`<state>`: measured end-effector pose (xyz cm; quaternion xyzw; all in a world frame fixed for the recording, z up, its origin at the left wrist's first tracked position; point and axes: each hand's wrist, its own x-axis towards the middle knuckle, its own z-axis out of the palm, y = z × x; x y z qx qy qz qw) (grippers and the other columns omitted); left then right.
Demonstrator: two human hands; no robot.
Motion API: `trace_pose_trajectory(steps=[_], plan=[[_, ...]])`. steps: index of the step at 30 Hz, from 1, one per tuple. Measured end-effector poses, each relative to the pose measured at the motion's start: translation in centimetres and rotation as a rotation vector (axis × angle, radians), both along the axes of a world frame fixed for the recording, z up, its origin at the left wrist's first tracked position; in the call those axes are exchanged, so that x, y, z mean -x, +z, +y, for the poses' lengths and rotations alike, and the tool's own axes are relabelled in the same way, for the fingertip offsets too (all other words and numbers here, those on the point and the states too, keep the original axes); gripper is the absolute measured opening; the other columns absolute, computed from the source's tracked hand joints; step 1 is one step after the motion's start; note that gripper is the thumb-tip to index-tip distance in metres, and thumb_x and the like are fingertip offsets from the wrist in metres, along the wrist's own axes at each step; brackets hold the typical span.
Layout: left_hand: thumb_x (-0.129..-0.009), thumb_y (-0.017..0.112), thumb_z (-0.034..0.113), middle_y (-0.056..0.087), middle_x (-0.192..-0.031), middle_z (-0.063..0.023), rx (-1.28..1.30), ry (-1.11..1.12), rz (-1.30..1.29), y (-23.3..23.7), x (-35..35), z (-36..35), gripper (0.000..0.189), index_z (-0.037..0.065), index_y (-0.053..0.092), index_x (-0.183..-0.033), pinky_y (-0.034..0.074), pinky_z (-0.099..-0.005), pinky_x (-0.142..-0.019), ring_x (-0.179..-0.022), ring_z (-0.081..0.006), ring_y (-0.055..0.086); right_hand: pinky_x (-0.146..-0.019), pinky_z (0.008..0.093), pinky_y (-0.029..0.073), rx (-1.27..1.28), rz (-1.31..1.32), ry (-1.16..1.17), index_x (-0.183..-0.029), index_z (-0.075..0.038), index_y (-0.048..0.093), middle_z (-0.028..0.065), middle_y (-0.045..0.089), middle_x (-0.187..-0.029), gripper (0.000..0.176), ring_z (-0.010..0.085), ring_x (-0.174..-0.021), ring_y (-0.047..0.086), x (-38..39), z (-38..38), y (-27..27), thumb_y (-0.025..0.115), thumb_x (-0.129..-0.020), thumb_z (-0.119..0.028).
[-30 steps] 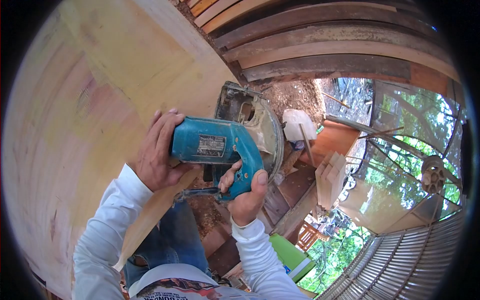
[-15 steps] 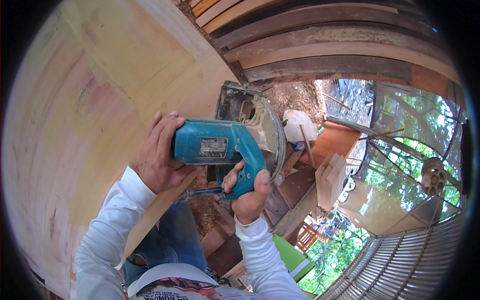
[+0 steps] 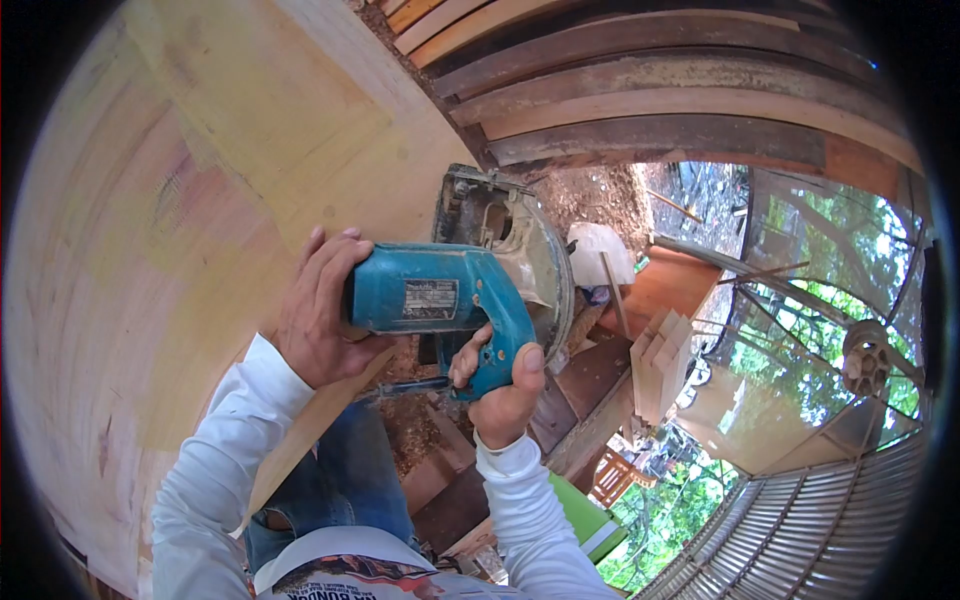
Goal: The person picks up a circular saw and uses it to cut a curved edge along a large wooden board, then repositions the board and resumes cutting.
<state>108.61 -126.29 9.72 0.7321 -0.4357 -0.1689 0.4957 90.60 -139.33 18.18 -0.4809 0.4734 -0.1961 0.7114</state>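
A teal circular saw [image 3: 415, 285] with a dusty metal guard and base sits at the right edge of a large plywood sheet [image 3: 270, 130]. My right hand [image 3: 500, 385] is wrapped round its rear handle, with fingers curled through the grip and the thumb along the outside. Cupped against the end of the motor housing is my left hand [image 3: 325, 315], its fingers over the top and its thumb below. The saw's blade is hidden from this angle. A dark cord [image 3: 410, 386] runs from the handle toward the plywood edge.
Long timber boards [image 3: 650, 100] are stacked beyond the sheet. Sawdust [image 3: 590, 200] covers the ground past the saw. To the right stand cut wood pieces [image 3: 660, 365], a white bag [image 3: 600, 250] and a green box [image 3: 585, 520]. My legs [image 3: 350, 480] are below the sheet's edge.
The saw and both hands look almost unmoved; the saw and my right hand sit very slightly farther right in view. Both grips stay the same.
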Motion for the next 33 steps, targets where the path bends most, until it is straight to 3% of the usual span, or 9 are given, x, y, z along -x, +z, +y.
trace_pose_trajectory(steps=[13,19,33], plan=[[-0.059,0.099,0.024,0.057,-0.139,-0.0200,-0.002,0.009,-0.009,0.0,0.1,-0.1,0.107,0.008,0.040,-0.147,0.029,-0.0609,-0.122,-0.138,-0.0409,0.052,-0.057,0.0300,0.045,0.019,0.003,0.022,-0.111,-0.001,0.060,0.0080,0.061,-0.071,0.070,0.0172,-0.062,0.057,-0.1,-0.6,-0.1,0.052,-0.094,-0.068],[-0.062,0.098,0.028,0.058,-0.136,-0.0168,0.012,0.044,-0.011,0.0,0.3,-0.3,0.102,0.008,0.043,-0.145,0.031,-0.0597,-0.121,-0.135,-0.0394,0.054,-0.056,0.0296,0.044,0.003,0.007,0.012,-0.111,-0.001,0.060,0.0072,0.060,-0.071,0.069,0.0172,-0.061,0.057,-0.2,-0.8,-0.1,0.051,-0.094,-0.068],[-0.059,0.099,0.025,0.055,-0.142,-0.0209,-0.005,0.063,-0.016,-0.3,0.1,-0.9,0.110,0.007,0.039,-0.149,0.031,-0.0595,-0.121,-0.137,-0.0422,0.051,-0.057,0.0304,0.045,0.039,0.011,0.039,-0.109,0.001,0.060,0.0080,0.059,-0.071,0.070,0.0176,-0.061,0.056,-1.1,-1.6,-0.2,0.050,-0.095,-0.067]])
